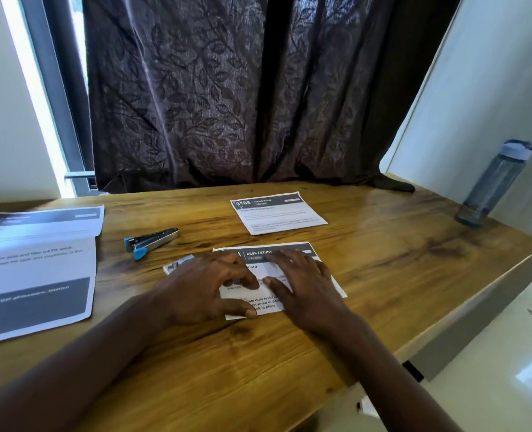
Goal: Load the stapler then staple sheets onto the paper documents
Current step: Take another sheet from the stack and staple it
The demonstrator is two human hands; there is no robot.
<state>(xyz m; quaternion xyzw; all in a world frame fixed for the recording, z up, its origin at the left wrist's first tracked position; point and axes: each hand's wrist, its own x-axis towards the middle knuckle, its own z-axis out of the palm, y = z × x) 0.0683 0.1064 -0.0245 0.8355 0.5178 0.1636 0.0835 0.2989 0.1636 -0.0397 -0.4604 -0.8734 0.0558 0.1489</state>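
Observation:
A folded printed sheet headed "DESK / STUDY" [292, 249] lies on the wooden table [383, 260] in front of me. My left hand [205, 288] and my right hand [305, 285] both rest flat on it, fingers spread, pressing the paper down. A small white staple box [177, 265] peeks out just left of my left hand. The blue and silver stapler [150, 241] lies shut on the table to the left, apart from both hands. Another printed sheet marked "3108" [277, 213] lies farther back.
A large printed document [34, 269] lies at the table's left edge. A grey water bottle [492, 185] stands at the back right corner against the white wall. A dark patterned curtain [242, 88] hangs behind the table. The table's right edge drops off to a pale floor.

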